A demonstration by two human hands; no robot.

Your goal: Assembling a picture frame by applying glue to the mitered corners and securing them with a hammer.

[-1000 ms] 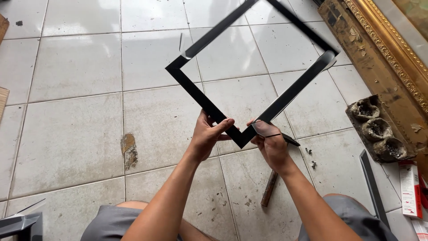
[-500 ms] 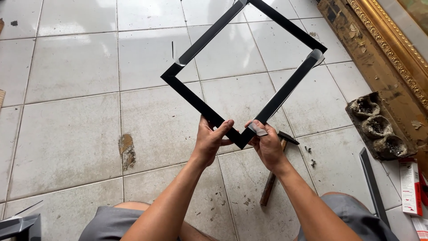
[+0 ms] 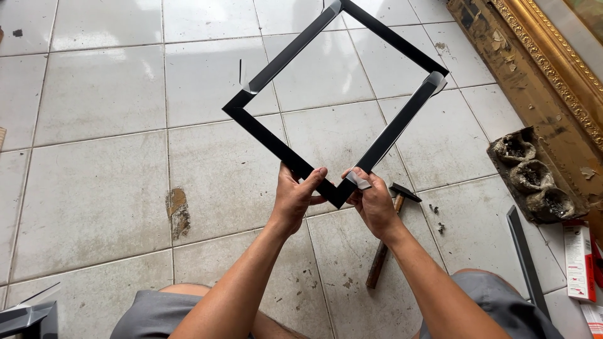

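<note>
Diamond-wise, both hands [image 3: 295, 198] [image 3: 375, 202] grip the black square frame's [image 3: 276, 141] taped bottom corner.

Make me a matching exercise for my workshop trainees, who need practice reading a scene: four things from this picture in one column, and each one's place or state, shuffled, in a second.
Things:
1. black picture frame
2. hammer
3. gilded ornate frame
4. grey moulded tray

Places or states:
A. lying flat on the floor tiles, under the right forearm
B. held up by its near corner in both hands
C. along the top right edge of the view
D. on the floor at the right, with three dirty cups

Pairs: 1-B, 2-A, 3-C, 4-D. The left hand and right hand grip the same corner.
</note>
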